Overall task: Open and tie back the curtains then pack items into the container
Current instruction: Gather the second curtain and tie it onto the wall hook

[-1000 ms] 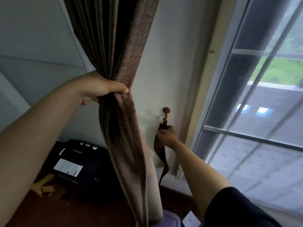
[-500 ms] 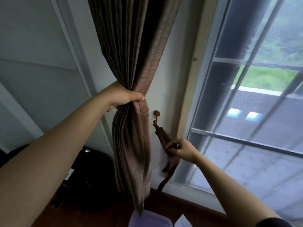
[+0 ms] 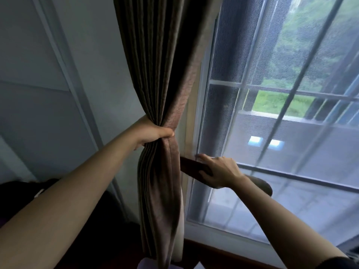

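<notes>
A brown pleated curtain (image 3: 161, 74) hangs beside the window, gathered into a bunch at mid-height. My left hand (image 3: 153, 133) grips the bunch, fingers wrapped round the folds. To its right, my right hand (image 3: 219, 171) holds the dark brown tie-back strap (image 3: 191, 166), which runs out from behind the curtain towards the window. The strap's loose end (image 3: 260, 186) sticks out past my wrist. The wall hook is hidden behind the curtain.
A window with a mesh screen (image 3: 281, 105) and white frame fills the right side. A dark bag (image 3: 17, 193) lies low at the left behind my arm. A pale purple container edge (image 3: 147, 264) shows at the bottom under the curtain.
My left hand has carried the gathered curtain to the right, covering the hook. My right hand has pulled the strap out to the right, and it now runs nearly level.
</notes>
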The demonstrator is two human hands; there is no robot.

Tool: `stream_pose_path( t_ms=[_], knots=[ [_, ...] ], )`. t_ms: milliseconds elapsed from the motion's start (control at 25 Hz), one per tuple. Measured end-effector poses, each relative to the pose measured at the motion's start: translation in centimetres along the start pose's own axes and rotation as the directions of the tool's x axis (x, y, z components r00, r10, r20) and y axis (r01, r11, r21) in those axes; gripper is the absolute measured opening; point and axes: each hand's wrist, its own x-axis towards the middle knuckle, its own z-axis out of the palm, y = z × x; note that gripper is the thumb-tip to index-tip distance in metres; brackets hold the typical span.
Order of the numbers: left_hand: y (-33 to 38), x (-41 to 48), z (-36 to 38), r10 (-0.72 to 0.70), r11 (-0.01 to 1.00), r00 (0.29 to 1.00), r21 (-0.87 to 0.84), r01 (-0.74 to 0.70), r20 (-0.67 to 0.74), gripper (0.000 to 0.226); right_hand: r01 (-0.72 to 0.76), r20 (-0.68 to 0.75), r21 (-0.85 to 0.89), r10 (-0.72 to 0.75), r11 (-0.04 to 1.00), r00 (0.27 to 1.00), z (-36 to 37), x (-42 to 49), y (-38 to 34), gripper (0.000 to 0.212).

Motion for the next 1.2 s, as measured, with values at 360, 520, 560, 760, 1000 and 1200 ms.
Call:
stream_pose_path(
  t_ms=[360,520,560,760,1000,1200],
  knots=[
    [2.7,2.2,5.7,-0.086,0.995,0.973,-0.067,0.073,-0.213,0.059,-0.351,0.15,0.319,0.319,0.88,0.936,-1.6,-1.0,1.5,0.025],
    [3.2,2.1,6.6,-0.059,0.998,0.965,-0.04,0.05,-0.257,0.051,-0.436,0.25,0.558,0.358,0.706,0.9,-4.4,-1.2,2.1,0.017],
    [3.1,2.1,6.6,-0.052,0.998,0.966,-0.047,0.041,-0.252,0.049,-0.442,0.259,0.634,0.365,0.634,0.894,-5.1,-1.3,1.7,0.025],
    [3.5,2.4,7.6,-0.061,0.965,0.994,-0.259,0.035,-0.093,0.043,-0.376,0.196,0.758,0.364,0.532,0.91,-6.5,-1.1,-2.1,0.024],
    [3.9,2.6,7.2,-0.031,0.966,0.998,-0.256,0.044,0.052,0.043,-0.403,0.239,0.873,0.48,0.275,0.844,-5.4,-3.1,-4.3,0.024],
    [3.7,2.3,8.1,-0.004,0.957,1.0,-0.289,0.003,-0.001,0.047,-0.359,0.151,0.879,0.53,0.314,0.834,-4.7,-2.9,-5.6,0.023]
  ],
)
